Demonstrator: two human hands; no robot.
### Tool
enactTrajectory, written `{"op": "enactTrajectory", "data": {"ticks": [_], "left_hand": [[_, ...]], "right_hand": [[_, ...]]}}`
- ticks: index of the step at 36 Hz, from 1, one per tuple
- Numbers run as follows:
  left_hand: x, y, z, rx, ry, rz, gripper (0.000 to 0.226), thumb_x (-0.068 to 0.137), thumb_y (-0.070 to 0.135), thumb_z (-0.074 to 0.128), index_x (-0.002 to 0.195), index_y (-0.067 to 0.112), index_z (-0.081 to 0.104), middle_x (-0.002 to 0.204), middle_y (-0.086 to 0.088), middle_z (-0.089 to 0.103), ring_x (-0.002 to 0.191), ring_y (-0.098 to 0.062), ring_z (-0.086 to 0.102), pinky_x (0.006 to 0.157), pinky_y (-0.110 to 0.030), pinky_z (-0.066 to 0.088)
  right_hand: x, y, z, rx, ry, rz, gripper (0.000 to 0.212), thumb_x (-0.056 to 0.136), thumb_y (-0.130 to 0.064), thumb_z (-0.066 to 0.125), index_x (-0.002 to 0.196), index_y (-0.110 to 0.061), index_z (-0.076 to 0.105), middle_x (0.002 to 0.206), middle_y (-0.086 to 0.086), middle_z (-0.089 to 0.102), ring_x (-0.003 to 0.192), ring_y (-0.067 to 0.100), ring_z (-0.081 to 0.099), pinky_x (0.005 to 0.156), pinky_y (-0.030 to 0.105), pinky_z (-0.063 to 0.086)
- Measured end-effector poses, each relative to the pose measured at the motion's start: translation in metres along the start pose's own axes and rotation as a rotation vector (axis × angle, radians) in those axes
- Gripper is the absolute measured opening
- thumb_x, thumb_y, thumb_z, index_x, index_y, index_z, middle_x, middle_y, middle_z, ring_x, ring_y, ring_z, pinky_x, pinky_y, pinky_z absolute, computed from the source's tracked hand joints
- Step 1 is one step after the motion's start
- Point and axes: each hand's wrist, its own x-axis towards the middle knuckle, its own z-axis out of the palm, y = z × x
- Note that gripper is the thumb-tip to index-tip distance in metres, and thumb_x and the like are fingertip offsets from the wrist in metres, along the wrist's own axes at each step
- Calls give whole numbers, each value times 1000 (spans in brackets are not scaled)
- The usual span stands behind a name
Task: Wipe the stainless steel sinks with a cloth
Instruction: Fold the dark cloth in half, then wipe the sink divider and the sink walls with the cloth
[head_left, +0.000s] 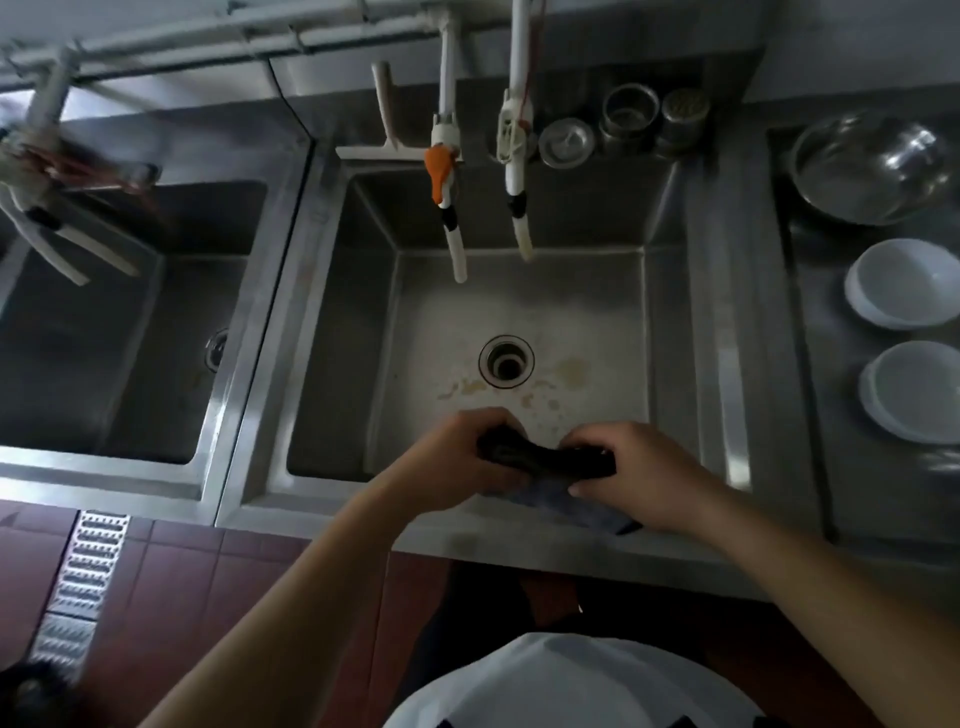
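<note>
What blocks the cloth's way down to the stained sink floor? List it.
Nothing visible. Both hands, left hand and right hand, grip the dark cloth over the near rim of the middle sink; the stained floor around the drain lies bare below.

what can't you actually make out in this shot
Head view only:
- Left taps: motion-blurred, shape unclear.
- Cloth: mostly covered by the left hand and right hand; size unknown.
- Metal bowl: contents blurred.
- Left sink: cut off by the frame edge.
</note>
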Motion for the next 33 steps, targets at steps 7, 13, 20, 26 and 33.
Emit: {"op": "enactTrajectory", "data": {"ticks": [7,13,20,26,33], "left_hand": [[14,-38,-56,40,44,57,27,75,15,78,99,25,70,88,5,70,82,-11,66,78,-43,57],[42,-99,-154,543,123,-142,74,86,54,66,148,43,29,153,0,40,141,-27,36,111,-43,35],[67,-201,-257,759,510,-278,79,97,64,31,153,40,-20,163,-4,-25,148,-30,-24,120,-49,-11],[78,-232,-254,729,636,-239,63,99,65,13,154,45,-11,166,-1,-12,152,-25,-18,124,-48,-1],[80,-234,-255,686,680,-207,62,99,61,24,156,46,2,167,3,-4,153,-21,-13,124,-45,1]], "right_hand": [[74,-45,32,-76,-130,83,31,78,-39,77,107,-36,64,97,-12,68,90,10,63,78,31,51],[164,-71,77,105,-87,229,20,91,-22,69,76,-30,59,81,-4,67,77,8,61,61,24,40],[267,-77,118,170,29,332,12,97,-13,59,108,-14,65,101,4,68,96,22,63,74,28,45],[378,-84,104,78,83,365,22,98,-16,51,112,-26,66,99,2,67,90,23,63,72,31,49],[491,-93,85,-356,335,162,55,98,-8,45,147,-31,44,141,11,55,125,35,53,94,39,46]]}}
